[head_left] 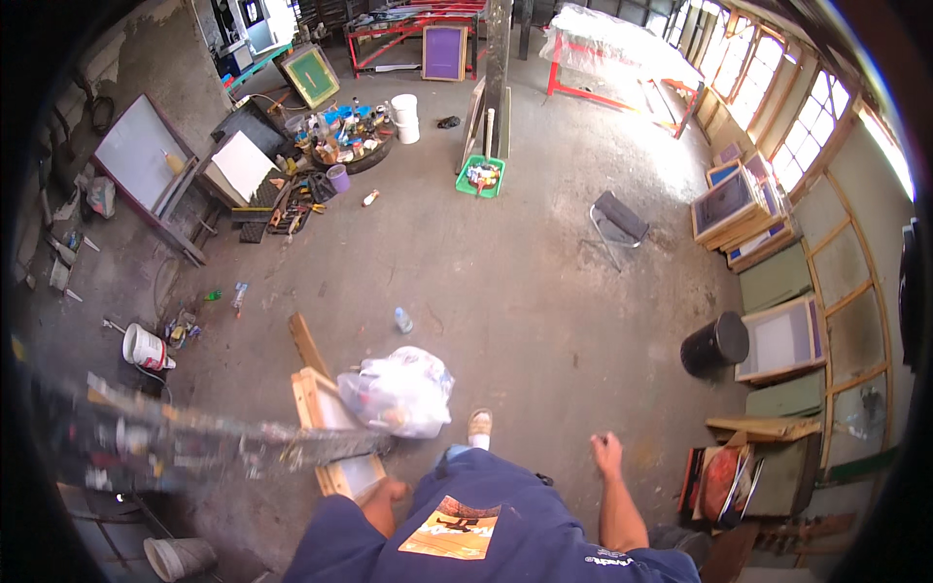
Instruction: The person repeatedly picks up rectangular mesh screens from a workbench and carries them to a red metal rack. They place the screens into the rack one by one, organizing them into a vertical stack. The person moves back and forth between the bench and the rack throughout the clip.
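The left hand (387,493) is low and near, right beside a wooden frame (335,480) with a white sheet in it. I cannot tell if its grip is holding the frame or just next to it. The frame is near, on the left side, and a blurry, spotty beam (243,439) cuts across the middle of it.

The right hand (605,451) is out to the right, over the floor (544,321). Its fingers are curled in, so its grip is narrow.

A big puffy plastic bag (403,389) sits just right of the frame. A brown plank (306,342) sticks out on the far side of the frame. A little bottle (403,320) stands a bit farther off than the bag. One shoe (480,424) pokes out in front of the person's dark blue shirt (525,515).

On the right is a round black bin (716,344). Far away on the right, a desk (622,44) with red legs has clear plastic on it.
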Available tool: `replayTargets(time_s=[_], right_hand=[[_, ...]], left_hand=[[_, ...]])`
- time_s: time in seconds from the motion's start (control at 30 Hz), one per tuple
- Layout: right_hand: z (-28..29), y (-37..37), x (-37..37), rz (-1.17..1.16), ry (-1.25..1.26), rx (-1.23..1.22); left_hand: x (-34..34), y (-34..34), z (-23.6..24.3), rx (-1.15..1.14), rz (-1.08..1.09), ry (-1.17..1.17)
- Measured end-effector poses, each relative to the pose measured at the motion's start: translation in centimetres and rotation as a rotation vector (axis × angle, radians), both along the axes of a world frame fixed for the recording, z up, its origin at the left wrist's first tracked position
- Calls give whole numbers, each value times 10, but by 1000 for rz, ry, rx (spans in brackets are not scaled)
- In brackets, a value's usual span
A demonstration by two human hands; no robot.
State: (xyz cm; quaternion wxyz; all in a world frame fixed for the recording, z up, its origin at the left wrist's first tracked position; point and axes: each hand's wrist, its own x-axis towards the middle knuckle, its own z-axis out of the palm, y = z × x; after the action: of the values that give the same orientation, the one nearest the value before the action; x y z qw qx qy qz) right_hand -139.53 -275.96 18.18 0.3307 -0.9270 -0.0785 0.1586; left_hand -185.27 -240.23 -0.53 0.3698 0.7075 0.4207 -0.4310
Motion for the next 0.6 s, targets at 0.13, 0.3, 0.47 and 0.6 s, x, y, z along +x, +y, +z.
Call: replayTargets(time_s=[0.13, 0.3, 0.47, 0.6], right_hand=[[-46, -47, 22, -224, 177, -187], [-66, -61, 44, -394, 361, -389], [-80, -26, 162, -250, 435, -496], [-219, -54, 353, 247, 348, -384]], left_hand=[[296, 154, 90, 363, -70, -487], [585, 254, 185, 397, 205, -725], [770, 271, 211, 119, 370, -811], [823, 282, 156, 232, 208, -640]])
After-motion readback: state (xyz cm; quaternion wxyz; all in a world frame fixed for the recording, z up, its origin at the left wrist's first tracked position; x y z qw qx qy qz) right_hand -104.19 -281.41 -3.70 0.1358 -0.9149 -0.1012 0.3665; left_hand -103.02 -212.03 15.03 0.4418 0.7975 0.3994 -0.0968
